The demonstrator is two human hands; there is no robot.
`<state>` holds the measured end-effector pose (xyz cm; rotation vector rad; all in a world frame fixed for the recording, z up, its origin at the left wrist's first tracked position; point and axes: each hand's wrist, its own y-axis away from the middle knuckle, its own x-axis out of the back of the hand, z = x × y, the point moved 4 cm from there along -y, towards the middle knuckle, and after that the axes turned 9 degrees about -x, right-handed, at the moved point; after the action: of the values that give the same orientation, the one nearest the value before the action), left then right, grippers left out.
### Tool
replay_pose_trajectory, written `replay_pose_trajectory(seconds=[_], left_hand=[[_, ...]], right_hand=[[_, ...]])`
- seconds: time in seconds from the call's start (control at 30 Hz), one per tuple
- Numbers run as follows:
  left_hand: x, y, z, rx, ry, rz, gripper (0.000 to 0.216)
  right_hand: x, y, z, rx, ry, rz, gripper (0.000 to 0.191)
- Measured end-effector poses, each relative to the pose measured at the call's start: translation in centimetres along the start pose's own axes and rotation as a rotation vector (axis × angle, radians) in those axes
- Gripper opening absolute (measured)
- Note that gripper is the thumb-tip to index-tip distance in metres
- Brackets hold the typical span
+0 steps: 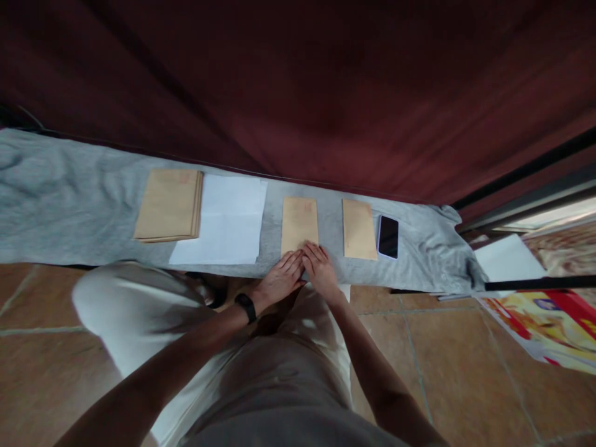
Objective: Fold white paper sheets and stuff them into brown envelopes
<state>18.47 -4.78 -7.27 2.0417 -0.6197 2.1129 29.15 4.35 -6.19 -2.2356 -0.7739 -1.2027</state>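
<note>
Your left hand (279, 280) and right hand (321, 268) lie flat, side by side, on the near end of the envelope (299, 222), no grip closed, likely to press it smooth. It lies on the cloth (69, 205) between the paper (226, 217) and a second envelope (359, 228), long side pointing away from you.

Terracotta tiled floor (442, 372), dark maroon curtain (302, 81) behind a grey cloth (60, 198), daylight at the far right.
</note>
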Motion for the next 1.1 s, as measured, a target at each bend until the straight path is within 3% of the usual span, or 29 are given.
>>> replay_pose_trajectory(seconds=[0.4, 0.83, 1.1], left_hand=[[-0.1, 0.1, -0.1, 0.04, 0.113, -0.048, 0.065], [0.0, 0.1, -0.1, 0.027, 0.036, -0.015, 0.065], [0.5, 0.2, -0.3, 0.024, 0.06, 0.024, 0.065]], right_hand=[[-0.9, -4.8, 0.8, 0.015, 0.137, -0.099, 0.049], [-1.3, -7.8, 1.5, 0.007, 0.166, -0.032, 0.047], [-1.3, -11.6, 3.1, 0.017, 0.199, 0.013, 0.053]])
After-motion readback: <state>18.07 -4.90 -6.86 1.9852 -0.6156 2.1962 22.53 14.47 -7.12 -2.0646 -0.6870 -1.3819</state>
